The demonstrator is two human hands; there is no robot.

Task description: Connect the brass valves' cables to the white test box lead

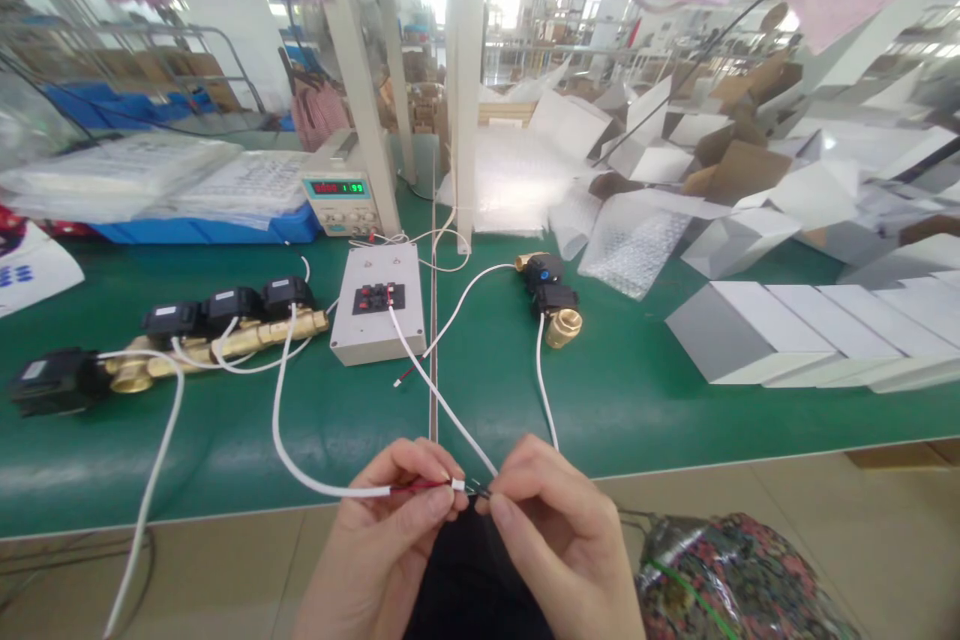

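My left hand (pixel 390 530) pinches the end of a white cable (pixel 281 420) where its red and black wire tips show. That cable runs back to a row of brass valves with black actuators (pixel 225 325). My right hand (pixel 555 520) pinches the end of another white cable (pixel 435 385) that comes from a grey test box (pixel 377 305). The two wire ends meet between my fingertips, just over the front edge of the green table (pixel 637 390). A separate brass valve (pixel 555 305) lies right of the box, and its white lead runs toward my right hand.
A power supply with a red and green display (pixel 337 192) stands behind the box. Flat white cartons (pixel 795 330) lie at the right, bubble wrap (pixel 634 240) and loose cardboard behind them. A blue tray with stacked bags (pixel 187 195) sits back left. A patterned bag (pixel 735 570) rests lower right.
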